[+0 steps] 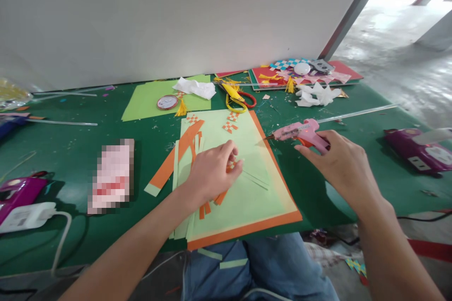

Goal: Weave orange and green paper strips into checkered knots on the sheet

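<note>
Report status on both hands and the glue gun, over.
Left hand curled over pale green sheet. Right hand gripping pink glue gun, nozzle toward sheet. Loose orange strips beside left hand.

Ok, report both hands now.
Left hand: curled at a small orange-and-white checkered paper piece; grip unclear.
Right hand: partly open around the pink plastic glue gun; grip unclear.

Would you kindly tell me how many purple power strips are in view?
2: one purple power strip lies at the far left, the other to the right of the right hand; both run out of the picture.
</note>
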The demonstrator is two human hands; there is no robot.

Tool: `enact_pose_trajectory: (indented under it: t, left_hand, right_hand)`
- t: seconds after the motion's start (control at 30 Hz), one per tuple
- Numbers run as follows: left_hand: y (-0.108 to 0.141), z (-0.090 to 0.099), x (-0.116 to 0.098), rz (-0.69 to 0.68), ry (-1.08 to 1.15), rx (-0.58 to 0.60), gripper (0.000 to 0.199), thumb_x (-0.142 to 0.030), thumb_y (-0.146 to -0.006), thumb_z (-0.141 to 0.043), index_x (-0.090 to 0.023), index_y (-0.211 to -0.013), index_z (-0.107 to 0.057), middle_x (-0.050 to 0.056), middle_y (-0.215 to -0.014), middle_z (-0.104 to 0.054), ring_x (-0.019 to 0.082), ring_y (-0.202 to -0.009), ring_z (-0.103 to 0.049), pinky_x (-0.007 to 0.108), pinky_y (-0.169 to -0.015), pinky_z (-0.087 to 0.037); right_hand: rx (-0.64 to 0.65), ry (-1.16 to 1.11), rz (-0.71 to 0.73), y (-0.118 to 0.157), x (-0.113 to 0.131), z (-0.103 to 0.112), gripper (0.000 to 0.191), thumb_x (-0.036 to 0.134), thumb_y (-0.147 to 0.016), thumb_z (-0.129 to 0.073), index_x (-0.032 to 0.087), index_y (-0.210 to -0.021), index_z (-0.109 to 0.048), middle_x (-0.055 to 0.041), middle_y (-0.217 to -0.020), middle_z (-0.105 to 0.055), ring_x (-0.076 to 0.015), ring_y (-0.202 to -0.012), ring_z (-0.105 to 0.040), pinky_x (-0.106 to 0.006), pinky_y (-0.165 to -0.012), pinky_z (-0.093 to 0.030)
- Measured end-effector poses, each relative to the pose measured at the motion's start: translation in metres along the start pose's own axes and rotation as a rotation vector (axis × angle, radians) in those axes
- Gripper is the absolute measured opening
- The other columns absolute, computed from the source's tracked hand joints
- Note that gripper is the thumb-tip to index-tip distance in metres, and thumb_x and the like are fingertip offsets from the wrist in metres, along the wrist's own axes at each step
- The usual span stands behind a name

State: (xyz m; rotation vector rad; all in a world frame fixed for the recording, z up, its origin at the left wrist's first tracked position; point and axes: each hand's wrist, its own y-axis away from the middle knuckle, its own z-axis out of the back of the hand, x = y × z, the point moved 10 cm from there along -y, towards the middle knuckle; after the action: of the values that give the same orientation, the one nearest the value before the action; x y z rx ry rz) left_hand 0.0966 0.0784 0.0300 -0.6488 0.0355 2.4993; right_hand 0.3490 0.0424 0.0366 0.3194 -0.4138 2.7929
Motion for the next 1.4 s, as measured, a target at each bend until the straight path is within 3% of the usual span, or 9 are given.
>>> enact_pose_trajectory:
  t: [0.17, 0.33, 0.5, 0.63, 0.73, 0.9, 1.07, 1.23, 1.4]
  left_hand:
    - [-0.004, 0.012, 0.017, -0.006, 0.17, -0.026, 0.009, -0.026, -0.09, -0.051, -0.022, -0.097, -0.054, 0.0, -0.096, -0.067, 0.015, -0.089, -0.064, 0.029, -0.08, -0.049]
    - [-0.002, 0.004, 0.012, -0.141, 0.144, 0.114, 0.034, -0.026, -0.089, -0.054, -0.025, -0.122, -0.053, 0.004, -0.118, -0.061, 0.02, -0.115, -0.055, 0.035, -0.098, -0.044]
    - [0.0, -0.004, 0.006, -0.196, 0.148, 0.184, 0.038, -0.022, -0.089, -0.053, -0.027, -0.127, -0.053, 0.002, -0.115, -0.062, 0.021, -0.116, -0.052, 0.036, -0.098, -0.043]
    - [0.001, -0.003, 0.004, -0.227, 0.164, 0.173, 0.046, -0.017, -0.085, -0.056, -0.027, -0.13, -0.052, 0.003, -0.113, -0.061, 0.022, -0.115, -0.05, 0.038, -0.1, -0.041]
    - [0.001, -0.002, 0.004, -0.223, 0.225, 0.157, 0.048, -0.015, -0.085, -0.055, -0.027, -0.131, -0.052, 0.004, -0.113, -0.059, 0.021, -0.109, -0.053, 0.036, -0.097, -0.043]
    - [0.001, -0.002, 0.009, -0.135, 0.454, 0.149, 0.043, -0.016, -0.086, -0.055, -0.025, -0.128, -0.056, 0.003, -0.103, -0.063, 0.015, -0.091, -0.061, 0.029, -0.086, -0.049]
    - [0.003, -0.01, 0.017, 0.009, 0.634, 0.236, 0.044, -0.028, -0.087, -0.059, -0.025, -0.13, -0.055, 0.004, -0.101, -0.067, 0.017, -0.091, -0.064, 0.03, -0.084, -0.051]
    - [0.005, -0.015, 0.014, 0.023, 0.754, 0.297, 0.048, -0.028, -0.086, -0.061, -0.025, -0.134, -0.052, 0.004, -0.101, -0.066, 0.017, -0.091, -0.065, 0.032, -0.085, -0.052]
    - [0.005, -0.018, 0.013, 0.03, 0.782, 0.309, 0.05, -0.027, -0.086, -0.06, -0.025, -0.135, -0.05, 0.004, -0.099, -0.067, 0.017, -0.09, -0.065, 0.032, -0.086, -0.05]
  right_hand:
    - [0.017, 0.059, -0.047, -0.002, -0.011, -0.014, 0.042, 0.056, -0.082, -0.057, 0.018, -0.099, -0.061, -0.0098, -0.085, -0.067, -0.0272, -0.07, -0.059, -0.033, -0.059, -0.035]
    - [-0.079, 0.126, 0.081, 0.003, 0.003, -0.009, 0.045, 0.053, -0.085, -0.057, 0.013, -0.106, -0.061, -0.0166, -0.099, -0.066, -0.034, -0.092, -0.059, -0.04, -0.071, -0.043]
    - [-0.15, -0.011, 0.364, 0.027, 0.06, 0.004, 0.035, 0.043, -0.092, -0.054, 0.014, -0.11, -0.062, -0.0149, -0.107, -0.065, -0.0326, -0.104, -0.056, -0.046, -0.09, -0.044]
    - [0.058, -0.191, 0.612, 0.055, 0.116, -0.015, 0.021, 0.031, -0.091, -0.057, 0.014, -0.1, -0.066, -0.0116, -0.101, -0.065, -0.0277, -0.098, -0.057, -0.044, -0.092, -0.045]
    - [0.14, -0.259, 0.619, 0.063, 0.134, -0.028, 0.021, 0.027, -0.09, -0.06, 0.013, -0.103, -0.067, -0.0115, -0.099, -0.064, -0.0269, -0.096, -0.055, -0.043, -0.089, -0.046]
    - [0.199, -0.46, 0.505, 0.055, 0.13, -0.04, 0.01, 0.014, -0.087, -0.059, 0.017, -0.079, -0.064, -0.0051, -0.081, -0.064, -0.0207, -0.082, -0.055, -0.035, -0.077, -0.048]
    - [0.236, -0.545, 0.435, 0.045, 0.121, -0.04, 0.009, 0.017, -0.085, -0.063, 0.02, -0.076, -0.063, -0.0022, -0.077, -0.062, -0.0188, -0.077, -0.057, -0.033, -0.073, -0.048]
    - [0.13, -0.464, 0.672, 0.046, 0.139, -0.02, 0.025, 0.019, -0.085, -0.064, 0.017, -0.111, -0.062, -0.01, -0.111, -0.064, -0.025, -0.106, -0.053, -0.041, -0.093, -0.044]
    - [0.204, -0.535, 0.759, 0.048, 0.148, -0.026, 0.007, 0.014, -0.087, -0.06, 0.018, -0.089, -0.066, -0.0061, -0.096, -0.068, -0.021, -0.096, -0.054, -0.036, -0.086, -0.046]
